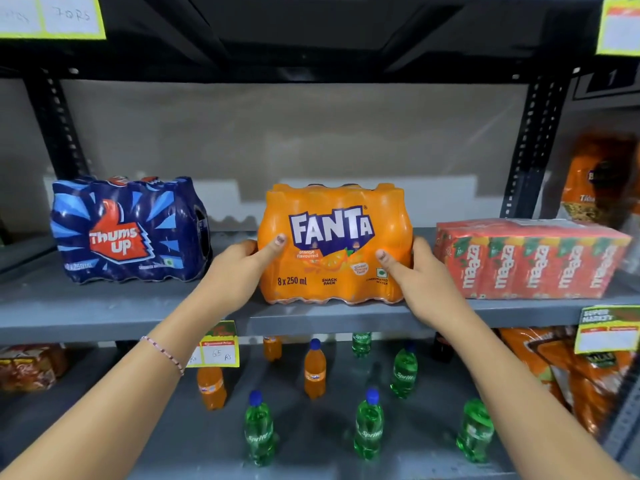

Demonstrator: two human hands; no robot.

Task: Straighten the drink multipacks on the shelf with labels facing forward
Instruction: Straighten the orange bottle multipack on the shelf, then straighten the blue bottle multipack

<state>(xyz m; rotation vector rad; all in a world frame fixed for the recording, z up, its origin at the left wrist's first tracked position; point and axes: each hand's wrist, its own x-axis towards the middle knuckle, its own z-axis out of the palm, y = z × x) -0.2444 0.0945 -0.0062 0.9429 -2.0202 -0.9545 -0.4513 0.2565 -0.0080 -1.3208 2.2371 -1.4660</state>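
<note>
An orange Fanta multipack [334,268] stands upright at the middle of the grey shelf [104,306], label facing me. My left hand [239,268] grips its left side with the thumb on the front. Its right side is held by my right hand [420,271], thumb also on the front. A blue Thums Up multipack [130,230] stands to the left, label forward and turned slightly. At the right lies a red Maaza carton pack [530,258] on its side, with its labels running sideways.
The shelf below holds loose Sprite bottles [369,424] and small Fanta bottles [314,368]. Orange snack bags [599,181] sit at the far right. Yellow price tags [216,348] hang on the shelf edges. Black uprights [533,147] frame the bay.
</note>
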